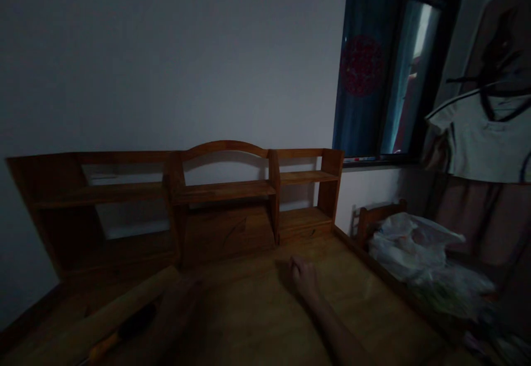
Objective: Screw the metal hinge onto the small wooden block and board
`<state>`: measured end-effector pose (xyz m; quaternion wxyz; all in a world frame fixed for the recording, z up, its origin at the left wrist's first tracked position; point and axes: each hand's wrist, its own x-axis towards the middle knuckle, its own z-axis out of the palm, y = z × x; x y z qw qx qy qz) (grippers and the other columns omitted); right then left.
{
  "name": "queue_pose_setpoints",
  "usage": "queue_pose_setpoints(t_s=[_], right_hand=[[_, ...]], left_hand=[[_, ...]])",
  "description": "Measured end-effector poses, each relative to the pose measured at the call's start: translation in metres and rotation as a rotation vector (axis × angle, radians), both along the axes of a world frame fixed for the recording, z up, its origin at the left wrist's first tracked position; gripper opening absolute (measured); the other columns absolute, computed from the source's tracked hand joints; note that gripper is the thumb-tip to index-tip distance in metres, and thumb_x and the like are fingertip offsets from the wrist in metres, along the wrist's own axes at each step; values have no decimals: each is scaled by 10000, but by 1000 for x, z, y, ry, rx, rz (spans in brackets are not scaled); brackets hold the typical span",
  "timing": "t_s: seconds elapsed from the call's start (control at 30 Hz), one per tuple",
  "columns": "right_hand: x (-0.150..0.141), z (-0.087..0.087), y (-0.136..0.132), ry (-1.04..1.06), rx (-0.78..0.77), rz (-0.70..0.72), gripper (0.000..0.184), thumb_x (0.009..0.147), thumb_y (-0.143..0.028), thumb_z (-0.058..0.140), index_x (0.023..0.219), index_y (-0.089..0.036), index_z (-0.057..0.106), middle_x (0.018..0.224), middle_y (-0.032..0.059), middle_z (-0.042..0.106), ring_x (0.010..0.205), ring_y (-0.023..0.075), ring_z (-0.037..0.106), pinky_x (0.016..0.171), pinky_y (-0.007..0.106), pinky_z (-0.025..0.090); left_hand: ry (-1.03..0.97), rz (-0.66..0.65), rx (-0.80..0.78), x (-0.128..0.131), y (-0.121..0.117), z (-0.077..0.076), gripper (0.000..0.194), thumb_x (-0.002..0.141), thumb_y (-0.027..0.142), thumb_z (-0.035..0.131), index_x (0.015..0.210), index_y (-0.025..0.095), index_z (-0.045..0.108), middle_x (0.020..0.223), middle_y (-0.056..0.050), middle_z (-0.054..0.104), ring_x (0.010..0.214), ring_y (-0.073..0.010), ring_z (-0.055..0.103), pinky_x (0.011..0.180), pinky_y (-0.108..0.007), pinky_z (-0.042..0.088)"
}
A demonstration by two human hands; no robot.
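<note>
Recorded along the left part of the desk (249,310): long pale bar (108,315), slanting from near the back edge toward the near left corner; along its near side, a tool (136,322) with black and orange handle, lower end only partly in view; beside the bar's far end, left hand (180,297), blurred and in deep shadow; cannot tell whether grasping, clenched or released.

Right of the desk's middle, toward the back edge: right hand (305,276), fingers curled in a loose fist; cannot tell whether touching the surface or just above it.

Set along the back edge: wooden shelf unit (228,189), arched at top centre; dark scribbled line on its central panel (234,230), not legible as writing.

Beyond the raised right edge: wooden chair (382,211) and crumpled plastic bags (415,244), partly see-through; farther up, white shirt (489,145) with dark trim, small mark below neckline too faint to read; at the window, blue curtain (360,123) and round red ornament (363,66), pattern too dim to make out.
</note>
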<state>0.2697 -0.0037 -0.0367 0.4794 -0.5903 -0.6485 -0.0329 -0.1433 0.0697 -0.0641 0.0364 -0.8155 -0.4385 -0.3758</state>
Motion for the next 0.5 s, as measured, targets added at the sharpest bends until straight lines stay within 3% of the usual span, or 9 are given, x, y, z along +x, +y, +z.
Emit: queue_pose_setpoints(t_s=[0.07,0.2,0.37,0.5], right_hand=[[3,-3,2,-35,-15,-30,294,788,-88,353,731,-175,628,680,64,675,631,171,626,625,242,395],[4,-6,4,-82,-32,-62,307,805,-94,363,757,-169,657,715,82,704,650,180,636,623,249,382],[6,-7,7,-79,-46,-79,315,803,-115,366,763,-177,672,691,78,705,639,186,632,615,255,378],[18,-6,10,-72,-42,-106,321,800,-139,369,776,-178,686,711,78,715,637,184,638,627,262,395]], left_hand=[[31,-29,9,-3,2,8,407,926,393,417,1176,215,684,1186,-104,716,1107,-296,663,997,-507,521],[30,26,36,-4,0,19,391,938,371,435,1216,188,640,1206,-103,698,1114,-276,644,1009,-484,496],[-69,75,-19,-2,-2,13,396,942,367,413,1190,165,647,1199,-126,705,1129,-279,652,1030,-462,492],[-172,196,-98,-5,1,9,401,950,367,383,1175,160,643,1227,-121,691,1148,-279,651,1025,-454,504]])
